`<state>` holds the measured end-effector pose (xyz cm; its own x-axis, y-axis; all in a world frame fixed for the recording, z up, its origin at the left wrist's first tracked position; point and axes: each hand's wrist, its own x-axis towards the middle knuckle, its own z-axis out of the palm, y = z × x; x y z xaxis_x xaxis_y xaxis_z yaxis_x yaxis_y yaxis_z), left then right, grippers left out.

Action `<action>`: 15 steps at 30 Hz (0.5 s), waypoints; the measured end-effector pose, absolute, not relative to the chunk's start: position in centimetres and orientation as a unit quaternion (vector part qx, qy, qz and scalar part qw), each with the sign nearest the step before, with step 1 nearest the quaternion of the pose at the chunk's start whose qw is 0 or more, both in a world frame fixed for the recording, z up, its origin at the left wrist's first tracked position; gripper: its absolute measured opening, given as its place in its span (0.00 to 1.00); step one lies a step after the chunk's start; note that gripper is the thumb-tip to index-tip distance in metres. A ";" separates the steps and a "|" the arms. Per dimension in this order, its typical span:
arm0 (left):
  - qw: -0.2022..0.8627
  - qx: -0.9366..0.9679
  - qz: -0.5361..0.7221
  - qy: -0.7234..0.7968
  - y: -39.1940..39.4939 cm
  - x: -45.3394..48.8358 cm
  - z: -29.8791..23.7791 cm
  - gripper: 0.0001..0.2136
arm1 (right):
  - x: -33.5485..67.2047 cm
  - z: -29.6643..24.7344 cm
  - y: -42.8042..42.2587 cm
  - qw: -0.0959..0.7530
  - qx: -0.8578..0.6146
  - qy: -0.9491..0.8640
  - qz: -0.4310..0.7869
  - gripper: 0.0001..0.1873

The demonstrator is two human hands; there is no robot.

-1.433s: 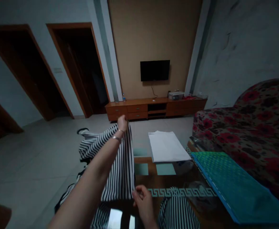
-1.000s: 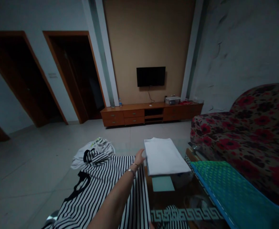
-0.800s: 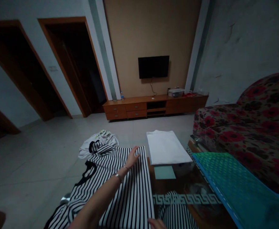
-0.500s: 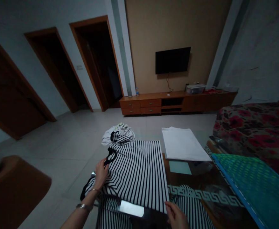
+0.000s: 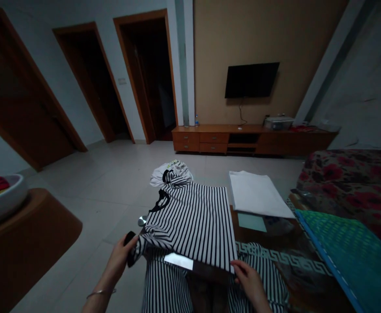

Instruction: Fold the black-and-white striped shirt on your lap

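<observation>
Striped T-shirt [image 5: 190,221] lying flat, half over the left edge of the glass coffee table [image 5: 294,271]. Left hand [image 5: 117,256] has fingers and thumb closed on the black-trimmed sleeve [image 5: 130,243], just off the table's edge. Right hand [image 5: 250,280] sits at the shirt's lower corner over the table; can't tell if it's pinching. Looks like soft, light, limp cotton, likely to slide on glass; best held by hem and sleeve edges. Folded white cloth [image 5: 257,194] on the table, just right of the shirt.
</observation>
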<state>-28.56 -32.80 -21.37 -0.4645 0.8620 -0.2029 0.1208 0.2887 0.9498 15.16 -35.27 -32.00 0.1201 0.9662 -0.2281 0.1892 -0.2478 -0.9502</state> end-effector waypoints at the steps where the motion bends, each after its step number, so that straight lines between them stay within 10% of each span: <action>1: 0.421 0.294 0.510 0.690 -33.3 -28.5 -20.6 0.18 | 15.2 -32.1 -35.4 0.405 -0.625 -0.457 0.486 0.23; 15: 0.610 0.124 0.423 0.658 -45.5 -26.0 -28.8 0.17 | 15.3 -31.7 -35.9 0.418 -0.609 -0.482 0.472 0.19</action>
